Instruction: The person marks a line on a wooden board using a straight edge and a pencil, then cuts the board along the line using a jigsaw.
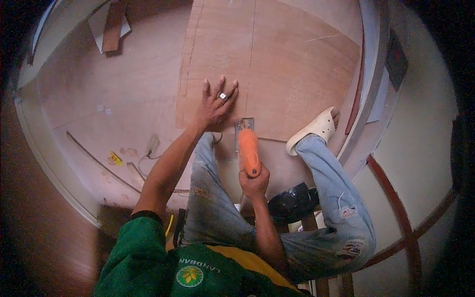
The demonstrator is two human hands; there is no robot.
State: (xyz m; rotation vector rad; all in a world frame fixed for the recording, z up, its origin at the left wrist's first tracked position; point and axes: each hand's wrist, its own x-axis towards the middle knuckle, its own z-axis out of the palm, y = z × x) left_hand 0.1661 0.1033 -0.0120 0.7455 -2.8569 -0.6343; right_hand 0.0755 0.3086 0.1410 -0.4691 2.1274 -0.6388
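Observation:
My right hand [255, 183] is wrapped round the rear handle of an orange jigsaw [249, 148]. The saw's metal base plate [245, 123] rests at the near edge of a plywood sheet [292, 64], close to a dark line drawn lengthwise on it. I cannot make out the blade. Spread on the sheet just left of the saw is my left hand [217, 105], fingers stretched out, a silver ring on one of them. Another pencilled line runs along the sheet's left side.
My foot in a cream clog [316, 129] presses on the sheet's right corner. Left of my left arm lie a cord with a plug [152, 146], a yellow item [116, 158] and a thin strip [101, 161]. Brown and white offcuts [113, 28] lie far left. A black object [294, 202] sits between my legs.

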